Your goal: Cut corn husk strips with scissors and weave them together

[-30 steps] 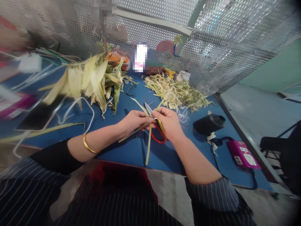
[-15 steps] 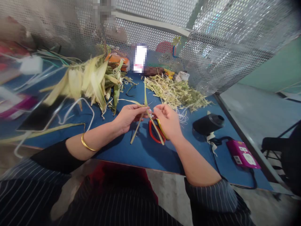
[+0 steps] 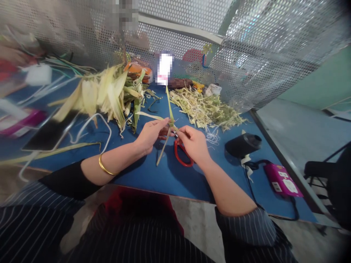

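My left hand (image 3: 151, 136) pinches the crossing point of several pale green husk strips (image 3: 170, 109). One strip points up and away, another reaches out to the left, and one hangs down toward the table's front. My right hand (image 3: 194, 143) is closed on the husk strips just right of the crossing, its fingertips nearly touching those of my left hand. Beneath my right hand lie red-handled scissors (image 3: 183, 155), partly covered by it.
Dried husks (image 3: 105, 91) lie at the left and a shredded heap (image 3: 205, 106) behind my hands. A black cylinder (image 3: 242, 144) and purple box (image 3: 283, 179) are at the right. A phone (image 3: 164, 69) leans near the mesh. Another person's hand (image 3: 13, 54) is far left.
My right fingers have closed over the strip that pointed down to the right, which no longer shows there. My left fingertips have risen slightly, and the upright strip leans farther left.
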The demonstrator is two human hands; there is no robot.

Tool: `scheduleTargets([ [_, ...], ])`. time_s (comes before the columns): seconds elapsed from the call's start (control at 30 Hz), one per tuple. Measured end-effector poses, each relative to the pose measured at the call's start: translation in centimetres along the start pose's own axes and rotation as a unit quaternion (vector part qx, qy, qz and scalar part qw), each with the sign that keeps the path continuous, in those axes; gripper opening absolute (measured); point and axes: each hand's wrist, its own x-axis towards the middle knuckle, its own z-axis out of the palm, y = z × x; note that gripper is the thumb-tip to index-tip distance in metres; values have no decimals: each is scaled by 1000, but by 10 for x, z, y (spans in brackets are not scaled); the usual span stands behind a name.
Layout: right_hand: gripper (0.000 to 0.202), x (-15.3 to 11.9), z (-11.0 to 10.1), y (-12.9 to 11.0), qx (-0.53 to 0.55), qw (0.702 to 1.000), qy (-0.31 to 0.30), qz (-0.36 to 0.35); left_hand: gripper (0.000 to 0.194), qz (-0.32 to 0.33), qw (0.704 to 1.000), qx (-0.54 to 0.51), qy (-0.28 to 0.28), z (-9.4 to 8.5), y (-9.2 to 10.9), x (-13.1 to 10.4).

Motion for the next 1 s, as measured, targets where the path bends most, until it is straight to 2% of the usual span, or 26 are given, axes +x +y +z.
scheduleTargets([
  [0.1,16,0,-5,2,-84,994,54,-39,42,8,1000,17,10,-3,3,1],
  [0.17,15,1,-8,2,-118,988,82,-61,44,33,999,20,37,-6,3,5],
  [0.27,17,2,-11,2,-145,979,113,-91,48,83,987,13,138,-14,2,14],
  [0.37,17,3,-14,3,-153,973,140,-101,55,135,957,22,255,-22,3,25],
  [0.4,17,3,-15,3,-155,972,145,-103,55,158,948,32,276,-24,5,27],
  [0.47,17,4,-15,4,-159,970,148,-110,42,200,945,67,251,-26,7,29],
  [0.53,17,4,-14,4,-167,969,139,-120,28,216,956,120,156,-24,9,27],
  [0.6,16,3,-12,2,-179,967,126,-130,35,197,962,176,62,-21,10,22],
  [0.7,16,2,-10,-1,-193,965,110,-141,34,185,954,235,-20,-14,11,13],
  [0.8,17,0,-9,-4,-199,963,94,-156,32,166,956,237,-44,-11,12,7],
  [1.0,19,0,-8,-3,-230,951,82,-191,34,90,975,202,-38,-11,13,3],
])
